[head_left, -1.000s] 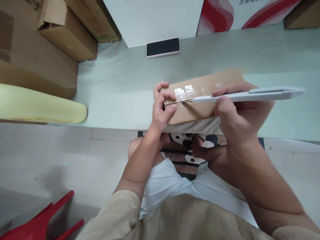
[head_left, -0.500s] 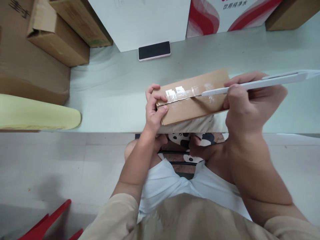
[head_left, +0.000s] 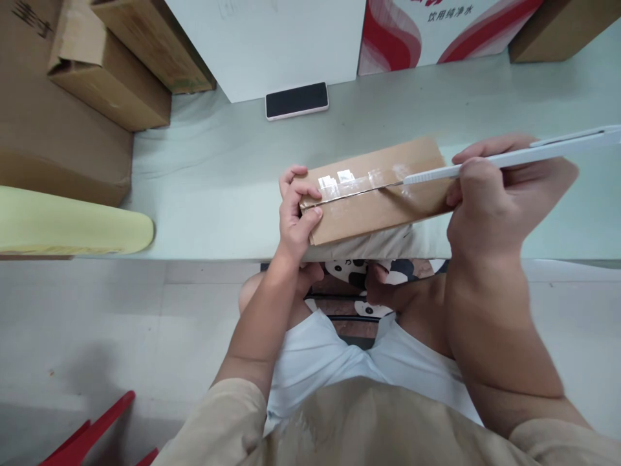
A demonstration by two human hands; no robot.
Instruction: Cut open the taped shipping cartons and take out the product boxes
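Observation:
A flat brown cardboard box point(head_left: 373, 207) sealed with clear tape lies at the near edge of the pale green table point(head_left: 218, 188). My left hand point(head_left: 295, 217) grips the box's left end, fingers curled over its top. My right hand point(head_left: 499, 194) is closed around a long white utility knife point(head_left: 509, 155). The knife's blade tip rests on the taped seam, right of the box's middle. The seam looks split to the left of the blade.
A black phone point(head_left: 297, 99) lies face up further back on the table. Brown cartons point(head_left: 87, 71) stack at the left, with a yellow foam pad point(head_left: 68, 223) beside them. A white panel point(head_left: 272, 39) and a red-and-white box point(head_left: 436, 29) stand behind. A red chair point(head_left: 92, 433) shows at bottom left.
My right hand has drawn the knife to the right along the taped seam, from near the left end to past the middle. My left hand stays on the box.

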